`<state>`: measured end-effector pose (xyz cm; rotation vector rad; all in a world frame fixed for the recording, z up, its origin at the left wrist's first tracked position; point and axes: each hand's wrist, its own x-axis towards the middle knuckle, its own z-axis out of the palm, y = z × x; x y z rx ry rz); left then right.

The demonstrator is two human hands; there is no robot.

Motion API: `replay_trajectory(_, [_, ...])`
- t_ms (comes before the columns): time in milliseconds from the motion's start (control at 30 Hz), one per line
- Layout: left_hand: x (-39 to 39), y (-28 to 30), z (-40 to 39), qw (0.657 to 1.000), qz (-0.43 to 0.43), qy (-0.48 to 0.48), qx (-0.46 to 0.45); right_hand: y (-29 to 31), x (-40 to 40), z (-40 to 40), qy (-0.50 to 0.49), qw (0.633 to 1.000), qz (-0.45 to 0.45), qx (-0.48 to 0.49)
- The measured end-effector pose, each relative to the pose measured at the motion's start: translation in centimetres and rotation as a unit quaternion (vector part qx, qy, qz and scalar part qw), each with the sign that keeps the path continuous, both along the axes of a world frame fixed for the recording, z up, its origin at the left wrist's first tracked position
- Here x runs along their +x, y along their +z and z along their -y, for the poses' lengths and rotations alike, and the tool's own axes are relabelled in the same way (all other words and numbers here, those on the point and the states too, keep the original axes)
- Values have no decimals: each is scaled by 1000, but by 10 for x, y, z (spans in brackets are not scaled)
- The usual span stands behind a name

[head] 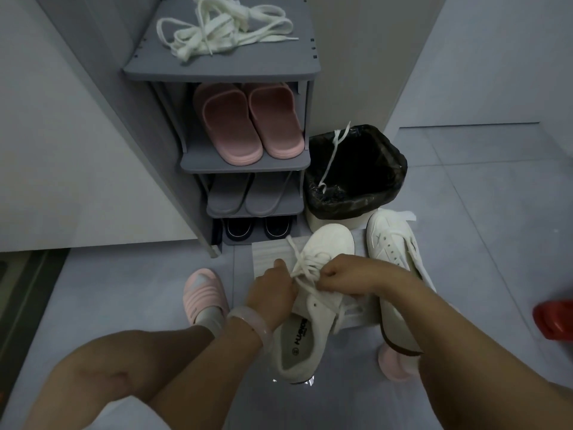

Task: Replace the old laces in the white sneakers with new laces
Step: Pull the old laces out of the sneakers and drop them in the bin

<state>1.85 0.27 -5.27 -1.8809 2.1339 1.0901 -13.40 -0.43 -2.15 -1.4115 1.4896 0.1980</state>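
left hand [273, 290] and right hand [344, 274] each pinch lace [305, 268] on near sneaker [313, 308], on floor by other sneaker [400, 259]. likely pulling old lace out; next, work it free eyelet by eyelet. spare laces [226, 29] on rack top [217, 71].

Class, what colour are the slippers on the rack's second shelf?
Pink: the slippers show best in the head view.

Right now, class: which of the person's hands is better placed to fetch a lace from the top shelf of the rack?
Probably the left hand. The shoe rack with the lace pile stands ahead and to the left, on that hand's side. The right hand would cross over the sneaker. Both now pinch its lace.
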Motion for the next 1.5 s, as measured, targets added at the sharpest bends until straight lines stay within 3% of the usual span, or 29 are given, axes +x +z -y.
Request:
replay_trajectory(67, [3, 3, 1, 1000, -6, -15, -3, 6, -10, -1, 27, 999, -17, 3])
replay_trajectory(167, [4, 5, 4, 999, 6, -30, -14, 12, -29, -2, 56, 991, -110, -54])
replay_trajectory(367, [5, 9, 6, 997, 47, -55, -29, 21, -74, -5, -113, 927, -313, -170])
replay_trajectory(433, [7, 8, 7, 996, 53, -61, -41, 22, -83, -8, -124, 925, -303, -191])
replay_trajectory(533, [7, 2, 7, 998, 24, -57, -21, 20, -69, -16, -114, 948, -148, -257])
replay_trajectory(600, [5, 0, 6, 998, 24, -54, -13, 18, -48, -21, -70, 926, -93, -358])
replay_trajectory(700, [-1, 1, 3, 998, 31, -53, -5, 1, -17, -30, 60, 876, -145, -457])
replay_trajectory(767, [-1, 4, 2, 997, 35, -61, -7, -17, -7, -35, 83, 862, -199, -459])
replay_trajectory(900, [0, 1, 1, 996, 42, -74, -15, -33, 2, -36, 91, 897, -228, -367])
replay_trajectory(1000, [0, 0, 1, 997, 32, -62, -14, -30, 6, -35, 96, 879, -215, -415])
replay_trajectory(1067, [1, -2, 2, 998, 29, -58, -11, -27, -3, -30, 33, 868, -241, -433])
replay_trajectory(1167, [4, -1, 3, 998, 24, -60, -2, -7, -35, -19, -205, 840, -255, -434])
replay_trajectory(1233, [4, 3, 2, 997, 7, -76, 1, -3, -49, -17, -273, 826, -260, -419])
replay_trajectory(1367, [5, 10, 4, 996, -1, -87, 18, -16, -29, -27, -87, 880, -194, -424])
replay_trajectory(1433, [7, 12, 6, 996, -3, -81, 33, -28, -17, -33, 21, 886, -180, -427])
replay_trajectory(1500, [9, 12, 8, 996, -10, -76, 45, -35, -7, -37, 61, 885, -191, -421])
